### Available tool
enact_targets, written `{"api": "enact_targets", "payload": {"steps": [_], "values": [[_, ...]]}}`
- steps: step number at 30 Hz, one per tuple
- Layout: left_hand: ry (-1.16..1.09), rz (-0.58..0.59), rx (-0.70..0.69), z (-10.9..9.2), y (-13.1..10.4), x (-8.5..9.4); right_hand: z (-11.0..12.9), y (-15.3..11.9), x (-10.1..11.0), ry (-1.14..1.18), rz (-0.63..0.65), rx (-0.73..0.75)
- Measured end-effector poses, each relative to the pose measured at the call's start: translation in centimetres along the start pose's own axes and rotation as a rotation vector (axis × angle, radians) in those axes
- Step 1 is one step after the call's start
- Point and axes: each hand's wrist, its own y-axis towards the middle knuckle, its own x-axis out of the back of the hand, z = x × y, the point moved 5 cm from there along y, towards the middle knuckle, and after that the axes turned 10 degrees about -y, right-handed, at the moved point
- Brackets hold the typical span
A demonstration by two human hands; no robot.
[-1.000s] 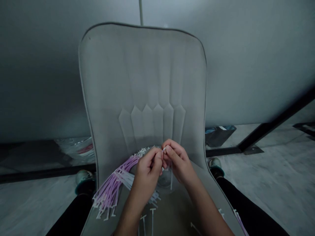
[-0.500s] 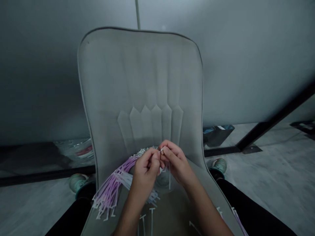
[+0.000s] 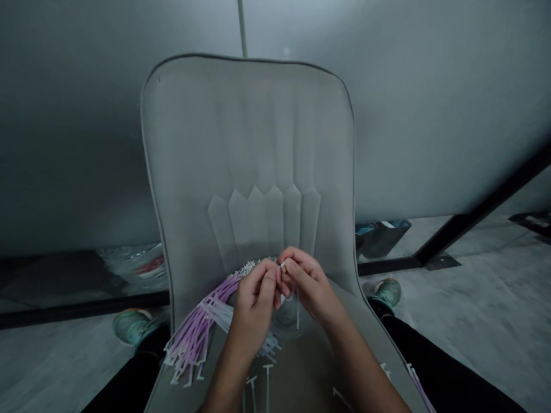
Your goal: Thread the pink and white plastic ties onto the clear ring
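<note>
My left hand (image 3: 257,295) and my right hand (image 3: 310,284) meet over the seat, both closed, thumbs against forefingers. Between their fingertips is a small white piece (image 3: 283,265), mostly hidden. A thin white strip (image 3: 298,312) hangs below my right hand. Beside my left hand fans a bundle of purple strips (image 3: 196,335) with white angled ends. Pale strips (image 3: 221,314) cross over it and pass behind my left wrist. Several loose white strips with T-shaped ends (image 3: 267,381) lie between my forearms. A clear round object (image 3: 286,315) sits partly hidden under my hands.
The grey padded chair (image 3: 253,132) faces me, its back against a pale panel (image 3: 430,103). More strips (image 3: 415,381) lie at the seat's right edge. Clear plastic wrapping (image 3: 138,267) is at left, a dark box (image 3: 383,238) at right. My shoes (image 3: 133,326) flank the chair.
The view has shifted slightly, and my left shoe has moved a little outward. Both hands stay nearly in place, fingertips still together on the small white piece.
</note>
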Motion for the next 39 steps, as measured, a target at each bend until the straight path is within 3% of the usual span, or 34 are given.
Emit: {"api": "enact_targets", "payload": {"steps": [12, 39], "values": [[0.208, -0.005, -0.078, -0.6, 0.1, 0.6, -0.2, 0.3, -0.7, 0.098, -0.100, -0.015], [0.190, 0.072, -0.045, -1.0, 0.0, 0.3, -0.2, 0.1, -0.5, 0.070, -0.068, 0.002]]}}
